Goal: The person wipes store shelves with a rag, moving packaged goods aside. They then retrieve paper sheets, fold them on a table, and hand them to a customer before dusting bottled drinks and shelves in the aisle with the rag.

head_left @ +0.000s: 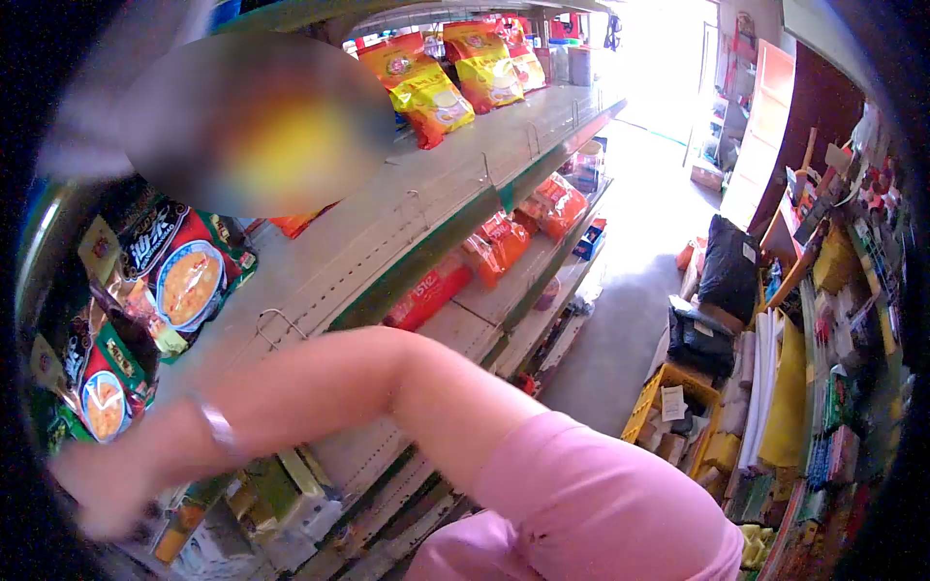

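My right arm reaches across the view from the lower right, in a short pink sleeve, bent at the elbow. My right hand point(111, 484), with a silvery band point(221, 428) at the wrist, is at the lower left, smeared by motion. It is nearest to a dark green and red food bag point(105, 402) with a bowl picture; I cannot tell whether they touch. Its fingers are too blurred to read. Behind that bag stands a larger similar bag point(189, 281) on the shelf point(339, 252). My left hand is out of view.
Orange and yellow bags point(426, 92) stand farther along the shelf, with red packs point(431, 290) on the tier below. A blurred patch covers the upper left. Across the aisle floor point(620, 329) are a yellow crate point(668, 407), black parcels point(728, 271) and crowded racks.
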### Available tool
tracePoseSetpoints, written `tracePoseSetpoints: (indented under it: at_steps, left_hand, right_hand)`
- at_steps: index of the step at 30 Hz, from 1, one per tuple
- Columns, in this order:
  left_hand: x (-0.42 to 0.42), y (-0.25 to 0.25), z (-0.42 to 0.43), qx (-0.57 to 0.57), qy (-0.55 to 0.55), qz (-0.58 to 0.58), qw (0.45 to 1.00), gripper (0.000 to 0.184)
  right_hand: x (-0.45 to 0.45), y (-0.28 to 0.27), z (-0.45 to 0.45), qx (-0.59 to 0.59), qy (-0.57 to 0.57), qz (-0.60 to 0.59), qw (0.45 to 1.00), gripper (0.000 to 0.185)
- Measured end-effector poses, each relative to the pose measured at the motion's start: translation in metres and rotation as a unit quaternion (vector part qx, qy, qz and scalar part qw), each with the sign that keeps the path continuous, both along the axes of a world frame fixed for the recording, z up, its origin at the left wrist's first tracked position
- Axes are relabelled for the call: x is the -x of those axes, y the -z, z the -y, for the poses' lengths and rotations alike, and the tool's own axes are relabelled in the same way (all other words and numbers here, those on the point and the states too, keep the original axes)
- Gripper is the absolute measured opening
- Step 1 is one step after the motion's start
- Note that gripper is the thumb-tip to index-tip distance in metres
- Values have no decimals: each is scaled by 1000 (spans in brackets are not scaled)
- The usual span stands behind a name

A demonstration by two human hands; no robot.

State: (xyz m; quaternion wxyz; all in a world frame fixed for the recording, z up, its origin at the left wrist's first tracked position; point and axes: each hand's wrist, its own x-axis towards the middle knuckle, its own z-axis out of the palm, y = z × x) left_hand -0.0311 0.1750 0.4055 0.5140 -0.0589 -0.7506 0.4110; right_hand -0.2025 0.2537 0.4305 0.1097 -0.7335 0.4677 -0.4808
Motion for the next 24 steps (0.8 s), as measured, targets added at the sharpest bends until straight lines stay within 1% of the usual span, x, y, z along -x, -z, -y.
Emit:
tracePoseSetpoints:
  at_steps: [1,2,3,4,5,6,7,8,9,10,12,14,15,17,19,20,21,23,24]
  left_hand:
    - [5,16,-11,-28,26,37,999,40]
    - [8,38,-18,-57,53,72,994,37]
    - [9,61,-24,-83,79,107,988,34]
    - [13,84,-30,-109,105,143,978,31]
    - [23,106,-38,-136,133,178,966,28]
    - [38,125,-47,-155,214,197,944,32]
    - [47,148,-58,-231,220,189,929,31]
    - [55,175,-65,-307,226,180,907,30]
    - [58,209,-63,-379,216,208,875,30]
    - [62,243,-62,-448,204,235,838,29]
    - [74,289,-71,-572,248,238,744,29]
    - [80,325,-72,-687,221,226,654,30]
    - [82,334,-74,-740,205,217,602,31]
    - [88,317,-84,-895,150,138,397,32]
    - [90,297,-92,-982,85,49,162,33]
    - [88,299,-90,-973,96,88,193,32]
    - [87,303,-90,-975,55,95,192,32]
    - [84,315,-87,-976,-28,109,189,33]
    - [81,344,-73,-974,-16,146,171,34]
  right_hand:
    - [0,22,-10,-81,-51,57,994,33]
    - [5,55,-9,-22,-134,88,987,30]
    - [8,85,-21,-42,-209,133,968,26]
    - [19,118,-26,-49,-178,125,975,24]
    - [26,146,-38,-104,-148,155,971,34]
    - [36,181,-47,-119,-151,168,967,39]
    - [47,215,-56,-135,-154,179,962,44]
    - [57,248,-70,-190,-148,223,945,46]
    - [63,267,-86,-243,-142,266,922,47]
    - [65,264,-113,-301,-100,288,904,51]
    - [73,283,-142,-344,-46,310,885,55]
    - [91,363,-149,-320,-26,312,894,59]
    - [99,386,-158,-307,-1,287,908,58]
    - [112,414,-180,-280,47,234,930,57]
    - [117,403,-208,-327,113,233,909,50]
    - [120,399,-217,-350,146,230,896,46]
    - [125,416,-219,-384,169,211,883,43]
    - [132,472,-219,-450,215,171,850,38]
    - [129,483,-220,-439,234,138,857,37]
